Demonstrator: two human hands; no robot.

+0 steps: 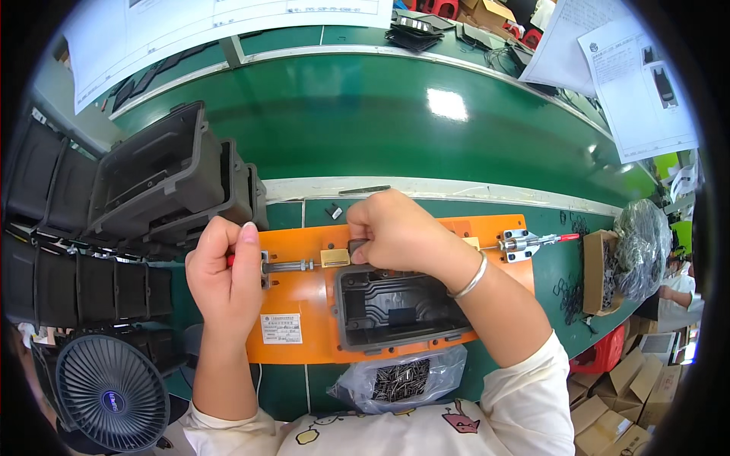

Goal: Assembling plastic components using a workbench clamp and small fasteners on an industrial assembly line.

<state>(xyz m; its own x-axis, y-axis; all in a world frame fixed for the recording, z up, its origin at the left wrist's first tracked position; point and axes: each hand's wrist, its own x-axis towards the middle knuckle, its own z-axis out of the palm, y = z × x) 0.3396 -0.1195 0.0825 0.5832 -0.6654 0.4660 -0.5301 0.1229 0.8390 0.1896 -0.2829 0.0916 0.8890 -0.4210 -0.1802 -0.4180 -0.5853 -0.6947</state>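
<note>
My left hand (224, 266) is closed around the red handle of a push-type toggle clamp (287, 266) at the left end of an orange fixture plate (285, 353). The clamp's rod points at a small brass block (334, 258). My right hand (391, 232) pinches a small dark part (355, 246) beside that block; most of this part is hidden by my fingers. Below my right wrist, an open black plastic housing (395, 311) sits in the fixture. A second red-handled toggle clamp (521, 245) is mounted at the plate's right end.
Stacked black housings (152, 175) crowd the left, above a fan (112, 391). A plastic bag of screws (399, 380) lies in front of the plate. At right stands a cardboard box (601, 273) beside a clear bag (639, 247). Paper sheets (639, 91) hang overhead.
</note>
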